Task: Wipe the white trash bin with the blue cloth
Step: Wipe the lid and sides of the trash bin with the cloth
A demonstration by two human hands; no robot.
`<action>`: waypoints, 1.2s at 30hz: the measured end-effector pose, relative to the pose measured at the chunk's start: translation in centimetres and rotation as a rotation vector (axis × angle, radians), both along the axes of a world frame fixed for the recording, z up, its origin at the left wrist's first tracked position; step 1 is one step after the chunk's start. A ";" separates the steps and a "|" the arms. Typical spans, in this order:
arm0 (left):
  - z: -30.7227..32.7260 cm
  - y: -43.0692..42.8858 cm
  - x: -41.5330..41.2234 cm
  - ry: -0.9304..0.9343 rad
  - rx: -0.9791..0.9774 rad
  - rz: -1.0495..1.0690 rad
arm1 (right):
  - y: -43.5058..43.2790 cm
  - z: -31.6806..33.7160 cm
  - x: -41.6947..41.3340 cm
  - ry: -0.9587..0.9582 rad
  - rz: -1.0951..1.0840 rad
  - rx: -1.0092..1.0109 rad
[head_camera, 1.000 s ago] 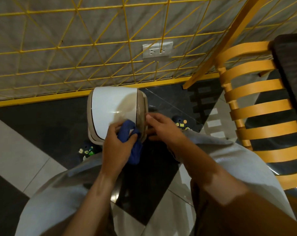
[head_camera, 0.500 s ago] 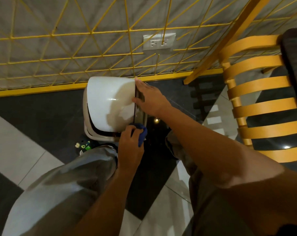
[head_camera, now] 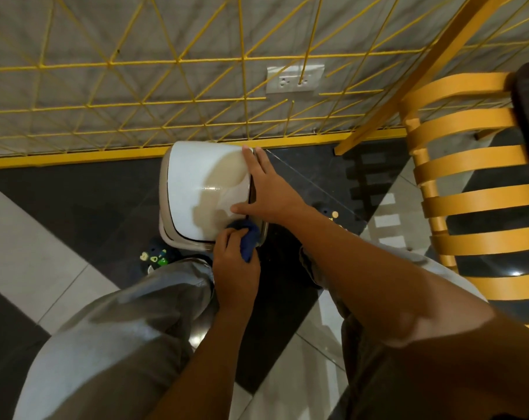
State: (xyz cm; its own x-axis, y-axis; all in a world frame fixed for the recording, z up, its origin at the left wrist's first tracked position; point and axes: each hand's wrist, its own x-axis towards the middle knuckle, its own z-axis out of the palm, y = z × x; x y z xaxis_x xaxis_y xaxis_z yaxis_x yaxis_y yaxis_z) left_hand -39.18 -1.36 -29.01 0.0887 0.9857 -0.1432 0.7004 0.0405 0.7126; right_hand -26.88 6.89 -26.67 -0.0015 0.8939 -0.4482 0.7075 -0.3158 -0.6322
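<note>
Head view, looking down.

White trash bin [head_camera: 202, 183] stands on the floor [head_camera: 60, 207], back edge against the yellow strip [head_camera: 75, 156] at the foot of the wall, directly ahead of the person's knees. Lid is glossy white w/ a dark seam round it. Hand shadows fall across its R half.

L hand [head_camera: 234, 265]: grip closed round the blue cloth [head_camera: 248, 239], fingers curled, cloth bunched into a wad. Cloth sits at the near-R corner of the bin, touching lid edge and rim. Most of it is hidden in the fist; only a dark-blue fold shows btw fingers and thumb.

R hand [head_camera: 269, 189]: grip wide, holding nothing. Fingers straight, laid along the R edge of the lid, tips near the far corner. Thumb spread to the L, flat on the lid just above the cloth. Thumb and cloth are close; cannot tell if touching.

Surroundings:
- Floor: dark and pale tiles cut diagonally, polished, reflections visible.
- Yellow wire grid [head_camera: 178, 60] covers the grey wall. White double outlet [head_camera: 295, 78] behind it, above the bin.
- Yellow slatted chair [head_camera: 469, 177] to the R, apart from the bin.
- Grey trousers [head_camera: 121, 328] on both legs.
- L shoe [head_camera: 155, 257] dark w/ small coloured charms, just L of the bin. R shoe [head_camera: 330, 213] similar, on the bin's R side, mostly hidden by the forearm.
</note>
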 end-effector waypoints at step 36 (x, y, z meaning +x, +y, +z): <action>-1.4 1.4 -0.3 -0.149 -0.265 0.599 | -0.3 0.3 -1.1 0.075 -0.088 -0.006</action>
State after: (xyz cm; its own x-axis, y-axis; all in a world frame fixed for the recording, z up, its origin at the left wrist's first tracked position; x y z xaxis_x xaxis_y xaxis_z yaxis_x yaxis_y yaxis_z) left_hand -39.47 0.06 -30.43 -0.4256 0.8040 -0.4154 0.3969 0.5783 0.7127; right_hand -27.99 6.60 -26.40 0.0430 0.8896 -0.4547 0.6281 -0.3780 -0.6802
